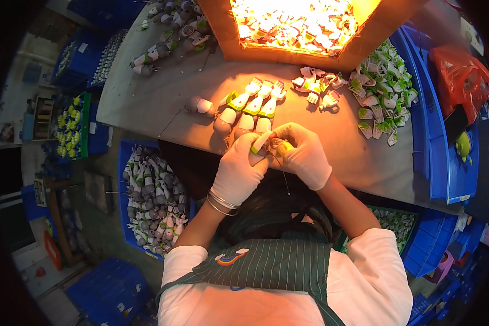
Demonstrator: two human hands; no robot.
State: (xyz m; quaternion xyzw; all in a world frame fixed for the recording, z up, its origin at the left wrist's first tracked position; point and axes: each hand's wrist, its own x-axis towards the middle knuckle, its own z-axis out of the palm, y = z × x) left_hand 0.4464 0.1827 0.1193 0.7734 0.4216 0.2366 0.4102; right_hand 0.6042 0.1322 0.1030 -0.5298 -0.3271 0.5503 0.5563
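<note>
My hands, in white gloves, meet at the table's near edge. My left hand (239, 169) is closed on a small white and green toy part (259, 143). Against it, my right hand (305, 156) pinches a small yellowish piece (284, 147); its kind is partly hidden by the fingers. A thin strand hangs below them. Just beyond my fingers, several toy arms (248, 106) lie side by side, each with a white hand, a green band and a rounded end. A loose rounded grey and white part (200, 105) rests to their left.
A brightly lit cardboard box (288, 58) of small parts stands at the back. White toy hands (318, 85) and a heap of green-white pieces (383, 89) lie at right, beside blue bins (426, 130). Grey-white toy parts fill a blue crate (126, 201) below left.
</note>
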